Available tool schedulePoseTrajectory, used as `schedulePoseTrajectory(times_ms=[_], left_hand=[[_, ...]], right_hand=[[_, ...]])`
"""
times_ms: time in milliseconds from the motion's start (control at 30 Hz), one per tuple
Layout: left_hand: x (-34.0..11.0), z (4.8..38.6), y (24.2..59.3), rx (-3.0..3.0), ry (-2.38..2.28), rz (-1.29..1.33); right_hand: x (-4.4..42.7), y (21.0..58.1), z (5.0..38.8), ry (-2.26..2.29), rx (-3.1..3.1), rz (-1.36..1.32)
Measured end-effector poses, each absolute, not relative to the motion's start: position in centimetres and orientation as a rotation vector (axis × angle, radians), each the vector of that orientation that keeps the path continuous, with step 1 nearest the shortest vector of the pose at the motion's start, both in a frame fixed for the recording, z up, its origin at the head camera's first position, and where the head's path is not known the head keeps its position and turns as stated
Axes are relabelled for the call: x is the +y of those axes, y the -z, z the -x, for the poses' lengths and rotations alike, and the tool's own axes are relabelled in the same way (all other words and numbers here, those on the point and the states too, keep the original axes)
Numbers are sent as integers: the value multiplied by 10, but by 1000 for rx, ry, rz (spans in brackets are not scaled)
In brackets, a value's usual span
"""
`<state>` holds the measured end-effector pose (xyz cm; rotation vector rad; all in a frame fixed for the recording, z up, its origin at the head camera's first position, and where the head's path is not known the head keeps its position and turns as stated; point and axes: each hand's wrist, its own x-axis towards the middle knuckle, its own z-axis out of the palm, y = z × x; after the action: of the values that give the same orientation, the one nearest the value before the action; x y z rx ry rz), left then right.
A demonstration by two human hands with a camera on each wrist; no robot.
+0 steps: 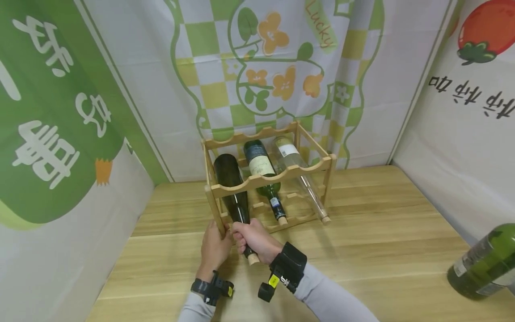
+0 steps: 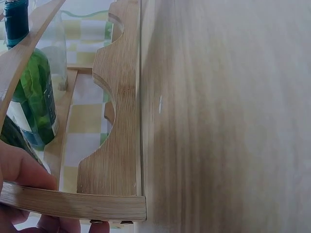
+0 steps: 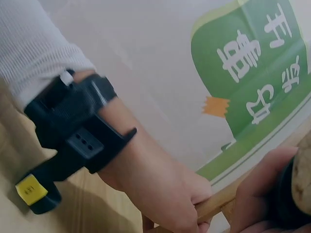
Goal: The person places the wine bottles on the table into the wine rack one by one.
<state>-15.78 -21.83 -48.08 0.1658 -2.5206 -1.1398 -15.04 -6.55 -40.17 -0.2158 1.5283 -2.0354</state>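
1. In the head view, with the clock centred on the rack (image 1: pixel 254 181), the rack stood on the table (image 1: pixel 370 210), its scalloped wooden rails set in two tiers.
2. The dark bottle (image 1: pixel 238 205) lay in the rack towards 8 o'clock, passing beneath the front top rail, its neck sticking out and pointing between 5 and 6 o'clock.
3. The right hand (image 1: pixel 256 238), between 6 and 7 o'clock, had its fingers clamped round that neck, just short of the cork (image 1: pixel 253 259). The right wrist view showed the cork end near 4 o'clock, beside curled fingers.
4. The left hand (image 1: pixel 215 248), between 7 and 8 o'clock, was clamped on the rack's front left post. In the left wrist view it appeared at 8 o'clock, thumb on one side of the wood and fingers on the other.
5. The green bottle (image 1: pixel 260 164) lay at the rack's middle and the clear bottle (image 1: pixel 290 153) towards 3 o'clock, both corked necks pointing to about 5 o'clock.
6. The loose bottle (image 1: pixel 483 266), also green glass, was on the table near 4 o'clock, well apart from the rack and cut off by the frame edge.
7. Black bands (image 1: pixel 295 261) circled both wrists, next to pale sleeves (image 1: pixel 331 288).
8. A checked cloth (image 1: pixel 277 67) hung at 12 o'clock.
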Motion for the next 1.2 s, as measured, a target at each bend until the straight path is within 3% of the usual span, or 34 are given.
schedulePoseTrajectory(times_ms=[633,1200], left_hand=[[-219,159,483,-2529,1116,-148],[-219,158,483,-2528,1156,-133]], right_hand=[[-67,394,160,2007,1599,233],[-80,394,170,2086,1624,77]])
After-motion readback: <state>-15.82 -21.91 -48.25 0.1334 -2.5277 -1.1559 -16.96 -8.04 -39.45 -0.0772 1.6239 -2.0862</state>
